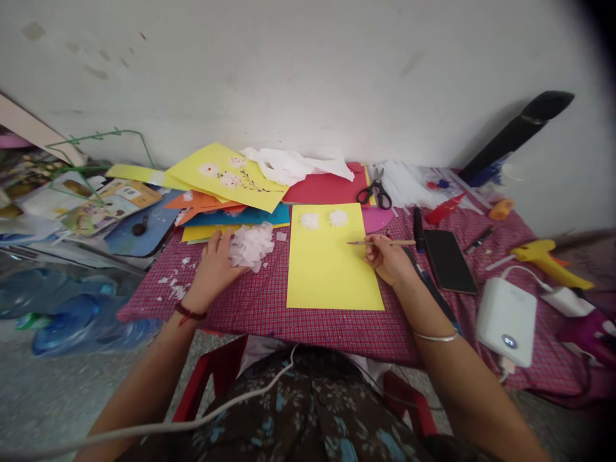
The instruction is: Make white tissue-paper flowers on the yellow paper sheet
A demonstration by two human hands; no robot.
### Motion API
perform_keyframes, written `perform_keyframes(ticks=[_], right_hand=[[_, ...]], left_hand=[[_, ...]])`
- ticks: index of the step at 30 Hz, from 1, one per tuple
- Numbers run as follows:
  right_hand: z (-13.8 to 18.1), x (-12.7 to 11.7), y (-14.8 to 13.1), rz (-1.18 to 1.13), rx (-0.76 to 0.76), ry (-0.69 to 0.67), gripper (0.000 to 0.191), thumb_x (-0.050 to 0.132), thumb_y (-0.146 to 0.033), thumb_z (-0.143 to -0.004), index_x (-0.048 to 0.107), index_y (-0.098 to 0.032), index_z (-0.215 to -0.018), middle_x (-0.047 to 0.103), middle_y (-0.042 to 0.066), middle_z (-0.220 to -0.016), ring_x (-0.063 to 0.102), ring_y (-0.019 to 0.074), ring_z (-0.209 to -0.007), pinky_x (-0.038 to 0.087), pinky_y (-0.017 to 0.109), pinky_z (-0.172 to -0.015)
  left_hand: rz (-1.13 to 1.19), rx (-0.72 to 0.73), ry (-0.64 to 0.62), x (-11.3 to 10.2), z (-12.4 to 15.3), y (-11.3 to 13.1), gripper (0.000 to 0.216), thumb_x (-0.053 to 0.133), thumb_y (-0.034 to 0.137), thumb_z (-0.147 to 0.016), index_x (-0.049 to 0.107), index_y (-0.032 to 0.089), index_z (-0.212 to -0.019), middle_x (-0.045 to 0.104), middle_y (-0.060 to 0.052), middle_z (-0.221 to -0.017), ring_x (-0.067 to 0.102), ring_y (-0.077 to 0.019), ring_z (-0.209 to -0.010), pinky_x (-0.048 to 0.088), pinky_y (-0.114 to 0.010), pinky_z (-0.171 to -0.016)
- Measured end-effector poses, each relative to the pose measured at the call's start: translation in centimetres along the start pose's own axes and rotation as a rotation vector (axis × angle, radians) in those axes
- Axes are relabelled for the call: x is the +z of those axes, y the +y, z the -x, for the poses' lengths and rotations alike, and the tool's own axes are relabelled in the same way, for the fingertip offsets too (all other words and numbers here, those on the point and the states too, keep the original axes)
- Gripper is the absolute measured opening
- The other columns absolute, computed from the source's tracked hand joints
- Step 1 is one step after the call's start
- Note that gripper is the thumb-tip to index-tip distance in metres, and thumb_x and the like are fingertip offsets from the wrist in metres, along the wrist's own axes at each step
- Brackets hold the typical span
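Note:
A yellow sheet of paper lies on the red checked tablecloth in front of me. Two white tissue puffs sit near its top edge. My right hand rests on the sheet's right side, fingers pinched round a thin brush that points left. My left hand lies on the cloth left of the sheet, fingers curled against a pile of white tissue pieces.
Coloured paper sheets are stacked at the back left, with scissors, a black phone, a white power bank and a yellow glue gun to the right. Plastic bottles lie on the floor at left.

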State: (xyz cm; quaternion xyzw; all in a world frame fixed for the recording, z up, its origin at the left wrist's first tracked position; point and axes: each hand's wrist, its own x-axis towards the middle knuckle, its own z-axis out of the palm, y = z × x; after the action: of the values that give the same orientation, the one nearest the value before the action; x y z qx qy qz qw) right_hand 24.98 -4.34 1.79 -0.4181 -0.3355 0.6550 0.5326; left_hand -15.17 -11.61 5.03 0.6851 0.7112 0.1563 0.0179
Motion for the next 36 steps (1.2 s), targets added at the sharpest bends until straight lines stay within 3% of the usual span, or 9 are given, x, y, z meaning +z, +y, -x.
perform_keyframes(ticks=[5, 7, 10, 15, 19, 22, 29, 34, 36], right_hand=[[0.1, 0.1, 0.1, -0.003, -0.015, -0.018, 0.025, 0.079, -0.04, -0.073, 0.067, -0.019, -0.078, 0.059, -0.004, -0.056, 0.05, 0.0049, -0.043, 0.047, 0.015, -0.043], [0.1, 0.1, 0.1, 0.005, -0.016, -0.016, 0.024, 0.077, -0.04, -0.075, 0.067, -0.018, -0.077, 0.06, -0.004, -0.056, 0.05, 0.005, -0.043, 0.047, 0.016, -0.043], [0.0, 0.1, 0.0, 0.012, -0.01, -0.017, 0.023, 0.075, -0.039, -0.077, 0.067, -0.017, -0.077, 0.059, -0.003, -0.055, 0.05, 0.0052, -0.042, 0.047, 0.016, -0.043], [0.1, 0.2, -0.1, 0.017, -0.009, -0.011, 0.024, 0.077, -0.039, -0.075, 0.068, -0.017, -0.077, 0.059, -0.003, -0.055, 0.05, 0.0052, -0.042, 0.046, 0.016, -0.043], [0.2, 0.2, 0.0, 0.03, -0.018, -0.007, 0.022, 0.076, -0.039, -0.075, 0.069, -0.018, -0.077, 0.059, -0.003, -0.054, 0.05, 0.0052, -0.043, 0.046, 0.016, -0.042], [0.2, 0.2, 0.0, 0.04, -0.021, -0.009, 0.02, 0.075, -0.037, -0.077, 0.069, -0.018, -0.076, 0.059, -0.003, -0.054, 0.05, 0.0056, -0.043, 0.045, 0.016, -0.042], [0.0, 0.1, 0.0, 0.057, -0.006, -0.019, 0.023, 0.076, -0.04, -0.076, 0.069, -0.018, -0.076, 0.059, -0.003, -0.054, 0.05, 0.0053, -0.042, 0.046, 0.016, -0.041], [0.0, 0.1, 0.1, 0.043, -0.013, -0.018, 0.029, 0.08, -0.044, -0.07, 0.07, -0.018, -0.075, 0.059, -0.003, -0.054, 0.05, 0.0053, -0.041, 0.046, 0.015, -0.04], [0.0, 0.0, 0.1, 0.038, -0.009, -0.014, 0.027, 0.08, -0.043, -0.071, 0.07, -0.018, -0.076, 0.059, -0.003, -0.054, 0.05, 0.0056, -0.042, 0.046, 0.016, -0.041]], left_hand=[[0.194, -0.163, -0.121, -0.2, -3.3, -0.8, 0.064, 0.058, 0.026, -0.071, 0.055, 0.008, -0.132, 0.068, -0.016, -0.114, 0.066, -0.0301, -0.1, 0.052, -0.04, -0.089], [0.216, -0.202, -0.186, -0.7, -4.2, -0.4, 0.058, 0.052, 0.025, -0.069, 0.062, 0.007, -0.122, 0.071, -0.01, -0.09, 0.067, -0.0257, -0.078, 0.053, -0.036, -0.075], [0.23, -0.18, -0.195, -1.6, -5.5, 0.9, 0.059, 0.051, 0.027, -0.067, 0.064, 0.006, -0.121, 0.071, -0.008, -0.083, 0.063, -0.0227, -0.068, 0.051, -0.033, -0.066], [0.196, -0.066, -0.198, -1.9, -7.6, 3.4, 0.054, 0.055, 0.027, -0.07, 0.063, 0.01, -0.121, 0.072, -0.011, -0.101, 0.065, -0.0249, -0.081, 0.052, -0.034, -0.076], [-0.113, 0.098, -0.157, -0.8, -8.5, 4.5, 0.038, 0.05, 0.019, -0.079, 0.065, 0.011, -0.113, 0.067, -0.018, -0.107, 0.062, -0.0323, -0.101, 0.048, -0.043, -0.091], [-0.178, 0.202, -0.176, -0.2, -8.6, 4.7, 0.046, 0.05, 0.015, -0.078, 0.061, 0.01, -0.122, 0.064, -0.018, -0.112, 0.061, -0.032, -0.107, 0.048, -0.043, -0.096], [0.019, 0.407, -0.247, -3.6, -8.0, 4.9, 0.066, 0.062, 0.025, -0.075, 0.05, 0.015, -0.139, 0.053, -0.015, -0.14, 0.048, -0.0317, -0.132, 0.037, -0.047, -0.115], [0.314, 0.322, -0.255, -6.3, -6.9, 5.0, 0.068, 0.069, 0.035, -0.075, 0.05, 0.022, -0.139, 0.051, -0.011, -0.145, 0.052, -0.0298, -0.128, 0.054, -0.041, -0.096], [0.535, 0.247, -0.16, -6.2, -6.4, 5.3, 0.057, 0.069, 0.038, -0.076, 0.058, 0.021, -0.129, 0.059, -0.011, -0.134, 0.059, -0.0262, -0.118, 0.057, -0.036, -0.087]])
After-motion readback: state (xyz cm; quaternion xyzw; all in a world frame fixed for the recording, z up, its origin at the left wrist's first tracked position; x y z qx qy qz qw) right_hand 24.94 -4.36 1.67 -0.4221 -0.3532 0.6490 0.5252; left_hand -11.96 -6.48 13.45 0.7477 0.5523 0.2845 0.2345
